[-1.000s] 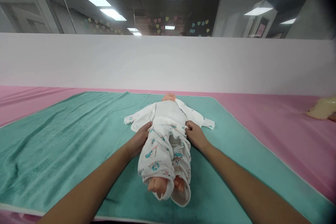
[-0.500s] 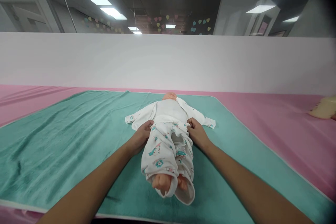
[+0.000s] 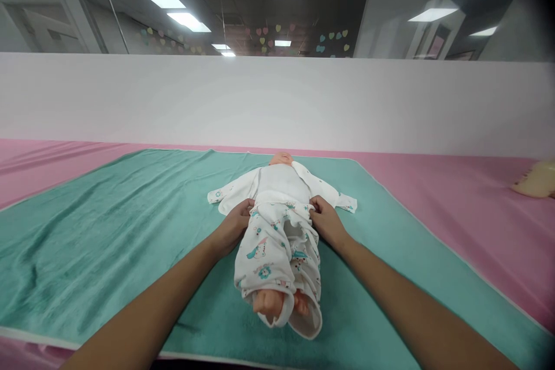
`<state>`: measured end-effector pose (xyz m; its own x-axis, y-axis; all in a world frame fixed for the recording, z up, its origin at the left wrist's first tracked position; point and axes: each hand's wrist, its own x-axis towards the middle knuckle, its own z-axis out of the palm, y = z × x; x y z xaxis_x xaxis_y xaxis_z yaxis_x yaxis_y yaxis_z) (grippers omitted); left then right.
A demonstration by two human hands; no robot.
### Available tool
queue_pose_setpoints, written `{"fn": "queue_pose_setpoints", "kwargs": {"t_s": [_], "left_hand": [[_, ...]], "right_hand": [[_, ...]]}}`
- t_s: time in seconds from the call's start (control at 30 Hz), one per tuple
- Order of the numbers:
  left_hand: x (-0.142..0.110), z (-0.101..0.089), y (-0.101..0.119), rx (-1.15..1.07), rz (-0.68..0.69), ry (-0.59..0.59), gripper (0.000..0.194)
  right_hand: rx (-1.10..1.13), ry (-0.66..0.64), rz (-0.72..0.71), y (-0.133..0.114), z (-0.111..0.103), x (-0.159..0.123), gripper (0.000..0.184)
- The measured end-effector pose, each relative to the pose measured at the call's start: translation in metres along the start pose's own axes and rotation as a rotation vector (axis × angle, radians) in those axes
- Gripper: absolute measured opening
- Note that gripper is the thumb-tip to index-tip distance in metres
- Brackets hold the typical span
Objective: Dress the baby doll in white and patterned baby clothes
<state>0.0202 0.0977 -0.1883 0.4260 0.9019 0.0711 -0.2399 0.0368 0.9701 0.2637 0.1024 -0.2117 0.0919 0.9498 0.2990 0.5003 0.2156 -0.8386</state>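
Note:
A baby doll [image 3: 281, 158] lies on its back, feet toward me. It wears a white top [image 3: 284, 180] with sleeves spread to both sides and patterned white pants [image 3: 264, 243]. At the left of the waistband, my left hand [image 3: 236, 222] has its fingers closed on the pants' edge. My right hand [image 3: 327, 218] pinches the waistband on the opposite side. The doll's bare toes [image 3: 269, 302] show at the leg openings. My fingertips are partly hidden by the cloth.
Under the doll is a green towel [image 3: 130, 231] spread over a pink sheet [image 3: 455, 202]. A white wall panel [image 3: 260, 104] rises behind, with dark glass above it. A pale yellowish object [image 3: 537, 179], partly cut off, sits at the far right edge.
The whole picture has shifted very slightly to the right. Both hands keep their places at the waistband of the pants.

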Motion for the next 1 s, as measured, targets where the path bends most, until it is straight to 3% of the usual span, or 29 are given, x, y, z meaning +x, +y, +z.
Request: {"fn": "queue_pose_setpoints", "kwargs": {"t_s": [0.13,0.23,0.33,0.43,0.57,0.7,0.83,1.0], "left_hand": [[0.003,-0.001,-0.003,0.074,0.007,0.036,0.027],[0.007,-0.003,-0.004,0.247,0.091,0.269,0.039],[0.01,-0.006,-0.005,0.423,0.188,0.476,0.047],[0.014,-0.009,-0.007,0.471,0.267,0.452,0.051],[0.023,-0.012,-0.008,0.489,0.345,0.265,0.062],[0.041,-0.017,0.005,0.682,0.359,0.191,0.06],[0.068,-0.024,0.017,0.842,0.315,0.31,0.034],[0.098,-0.035,0.001,0.858,0.241,0.464,0.013]], "right_hand": [[0.007,0.056,-0.049,0.001,0.001,0.001,0.008],[0.089,0.093,-0.137,0.002,0.002,0.003,0.035],[0.115,0.019,-0.239,0.001,0.001,0.002,0.059],[0.131,-0.097,-0.263,0.002,0.0,0.003,0.065],[0.103,-0.09,-0.279,0.004,0.001,0.014,0.058],[-0.059,-0.036,-0.353,-0.004,-0.001,0.034,0.041],[-0.176,-0.006,-0.359,-0.011,0.003,0.052,0.023],[0.013,0.139,-0.149,0.004,0.021,0.063,0.016]]}}
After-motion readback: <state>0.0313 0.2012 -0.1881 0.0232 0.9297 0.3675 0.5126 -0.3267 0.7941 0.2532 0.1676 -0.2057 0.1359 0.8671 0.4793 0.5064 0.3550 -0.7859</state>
